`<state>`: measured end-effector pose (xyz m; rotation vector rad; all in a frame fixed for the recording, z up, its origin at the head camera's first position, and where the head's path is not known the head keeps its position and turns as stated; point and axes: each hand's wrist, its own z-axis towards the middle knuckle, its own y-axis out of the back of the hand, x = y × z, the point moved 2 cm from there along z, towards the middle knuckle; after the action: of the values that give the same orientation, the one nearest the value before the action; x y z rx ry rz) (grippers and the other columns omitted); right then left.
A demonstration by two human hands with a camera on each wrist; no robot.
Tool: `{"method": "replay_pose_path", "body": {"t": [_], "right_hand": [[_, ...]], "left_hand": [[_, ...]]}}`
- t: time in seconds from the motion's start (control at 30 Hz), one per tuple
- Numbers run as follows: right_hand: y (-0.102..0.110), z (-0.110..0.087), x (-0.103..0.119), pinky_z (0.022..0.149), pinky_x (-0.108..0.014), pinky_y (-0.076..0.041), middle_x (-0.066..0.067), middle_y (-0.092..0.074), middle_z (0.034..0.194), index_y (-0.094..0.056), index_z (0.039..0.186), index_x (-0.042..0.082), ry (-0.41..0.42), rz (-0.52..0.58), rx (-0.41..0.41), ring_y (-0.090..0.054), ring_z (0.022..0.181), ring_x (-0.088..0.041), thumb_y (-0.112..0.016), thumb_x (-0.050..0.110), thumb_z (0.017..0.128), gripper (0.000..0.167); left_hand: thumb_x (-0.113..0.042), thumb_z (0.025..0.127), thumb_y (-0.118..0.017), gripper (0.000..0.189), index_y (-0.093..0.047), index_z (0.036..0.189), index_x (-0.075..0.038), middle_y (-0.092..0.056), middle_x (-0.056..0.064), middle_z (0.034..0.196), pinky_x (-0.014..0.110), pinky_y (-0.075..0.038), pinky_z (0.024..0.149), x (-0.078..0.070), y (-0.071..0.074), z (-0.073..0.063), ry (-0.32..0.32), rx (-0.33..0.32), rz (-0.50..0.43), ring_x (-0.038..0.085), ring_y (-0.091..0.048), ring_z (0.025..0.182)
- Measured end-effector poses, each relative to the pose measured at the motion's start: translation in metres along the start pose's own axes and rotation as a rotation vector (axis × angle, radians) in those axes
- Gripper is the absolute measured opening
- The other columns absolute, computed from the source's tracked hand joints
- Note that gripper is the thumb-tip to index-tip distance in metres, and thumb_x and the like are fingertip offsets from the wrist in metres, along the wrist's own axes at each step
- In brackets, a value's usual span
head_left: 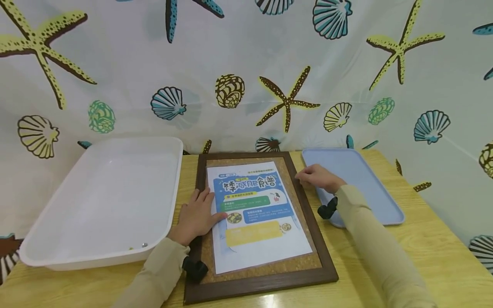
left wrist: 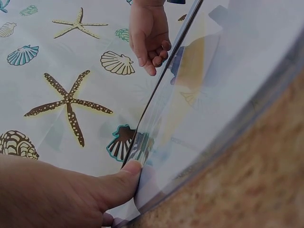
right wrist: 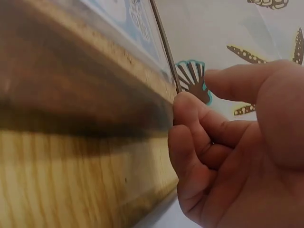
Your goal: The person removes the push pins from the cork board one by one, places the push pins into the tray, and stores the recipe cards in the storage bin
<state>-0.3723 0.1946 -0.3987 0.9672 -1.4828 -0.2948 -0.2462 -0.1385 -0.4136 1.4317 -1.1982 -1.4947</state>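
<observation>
A corkboard (head_left: 269, 278) with a dark brown frame lies on the table, and a printed poster (head_left: 250, 209) in a clear sleeve covers much of its cork. My left hand (head_left: 198, 216) rests across the board's left side, fingers spread and thumb on the poster's left edge. In the left wrist view the thumb (left wrist: 118, 185) presses at the sleeve's edge. At the board's upper right edge is my right hand (head_left: 317, 177). Its fingers (right wrist: 183, 147) are loosely curled, with the tips right at the frame's side and the thumb held apart in the right wrist view; nothing is between them.
On the left stands a large white tub (head_left: 111, 192), with a few tiny items (head_left: 144, 245) near its front wall. A light blue tray (head_left: 366, 188) lies at the right, partly under my right forearm. Behind the wooden table (head_left: 435, 256) hangs a cloth (head_left: 239, 47) printed with starfish and shells.
</observation>
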Motion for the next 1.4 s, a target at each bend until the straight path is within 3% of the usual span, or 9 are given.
{"method": "replay_pose_path", "body": {"t": [0.13, 0.23, 0.37, 0.53, 0.73, 0.97, 1.2, 1.4], "right_hand": [[-0.008, 0.002, 0.010, 0.079, -0.032, -0.046, -0.009, -0.064, 0.092, -0.067, 0.105, -0.002, -0.025, -0.018, 0.061, -0.057, 0.086, -0.020, -0.053, 0.027, 0.099, 0.033], [-0.010, 0.003, 0.018, 0.082, -0.033, -0.048, -0.012, -0.066, 0.097, -0.066, 0.112, -0.002, -0.038, -0.030, 0.099, -0.059, 0.087, -0.021, -0.050, 0.027, 0.100, 0.035], [-0.013, 0.004, 0.027, 0.078, -0.032, -0.045, -0.010, -0.066, 0.091, -0.068, 0.106, -0.003, -0.051, -0.028, 0.127, -0.058, 0.080, -0.018, -0.049, 0.024, 0.101, 0.033], [-0.019, 0.007, 0.031, 0.064, -0.026, -0.037, -0.002, -0.063, 0.078, -0.068, 0.093, -0.002, -0.073, 0.028, 0.185, -0.052, 0.068, -0.013, -0.050, 0.026, 0.100, 0.034], [-0.021, 0.011, 0.029, 0.050, -0.022, -0.029, 0.001, -0.059, 0.065, -0.068, 0.086, -0.001, -0.134, 0.086, 0.139, -0.048, 0.055, -0.010, -0.051, 0.026, 0.099, 0.034], [-0.021, 0.015, 0.026, 0.049, -0.021, -0.029, 0.002, -0.057, 0.061, -0.067, 0.078, 0.000, -0.136, 0.144, 0.107, -0.044, 0.053, -0.009, -0.053, 0.026, 0.098, 0.036], [-0.023, 0.013, 0.026, 0.050, -0.022, -0.028, 0.003, -0.043, 0.055, -0.051, 0.063, 0.008, -0.074, 0.244, 0.092, -0.037, 0.051, -0.009, -0.052, 0.021, 0.098, 0.038], [-0.026, 0.006, 0.026, 0.054, -0.023, -0.031, 0.002, -0.044, 0.061, -0.053, 0.076, 0.005, -0.008, 0.375, 0.120, -0.036, 0.053, -0.010, -0.046, 0.022, 0.101, 0.031]], "left_hand": [[-0.043, 0.089, -0.064, 0.077, -0.037, 0.144, 0.004, -0.027, 0.024, 0.154, 0.068, -0.029, 0.104, 0.001, -0.003, -0.001, 0.005, 0.001, 0.000, 0.046, -0.018, 0.143], [-0.044, 0.089, -0.064, 0.078, -0.037, 0.144, 0.004, -0.027, 0.024, 0.154, 0.068, -0.029, 0.104, 0.001, -0.003, -0.001, 0.000, -0.005, 0.002, 0.046, -0.018, 0.143], [-0.044, 0.089, -0.063, 0.078, -0.036, 0.145, 0.004, -0.027, 0.025, 0.155, 0.068, -0.029, 0.104, 0.001, -0.003, -0.001, -0.006, -0.006, -0.002, 0.046, -0.018, 0.143], [-0.043, 0.089, -0.064, 0.078, -0.037, 0.144, 0.004, -0.027, 0.025, 0.154, 0.068, -0.030, 0.103, 0.002, -0.002, -0.004, 0.003, 0.007, 0.012, 0.047, -0.018, 0.143], [-0.043, 0.090, -0.063, 0.077, -0.036, 0.144, 0.005, -0.027, 0.025, 0.154, 0.069, -0.030, 0.103, 0.000, -0.003, -0.004, -0.008, -0.002, 0.002, 0.047, -0.018, 0.143], [-0.043, 0.091, -0.062, 0.077, -0.036, 0.144, 0.005, -0.027, 0.026, 0.154, 0.069, -0.030, 0.103, -0.001, 0.000, -0.002, 0.000, -0.001, 0.009, 0.047, -0.017, 0.143], [-0.042, 0.091, -0.063, 0.076, -0.036, 0.144, 0.005, -0.027, 0.026, 0.154, 0.069, -0.030, 0.102, 0.000, 0.003, -0.004, 0.005, 0.007, 0.008, 0.047, -0.018, 0.143], [-0.043, 0.091, -0.062, 0.077, -0.035, 0.145, 0.004, -0.026, 0.025, 0.155, 0.070, -0.028, 0.103, 0.000, -0.001, -0.002, -0.002, 0.006, -0.006, 0.047, -0.017, 0.143]]}}
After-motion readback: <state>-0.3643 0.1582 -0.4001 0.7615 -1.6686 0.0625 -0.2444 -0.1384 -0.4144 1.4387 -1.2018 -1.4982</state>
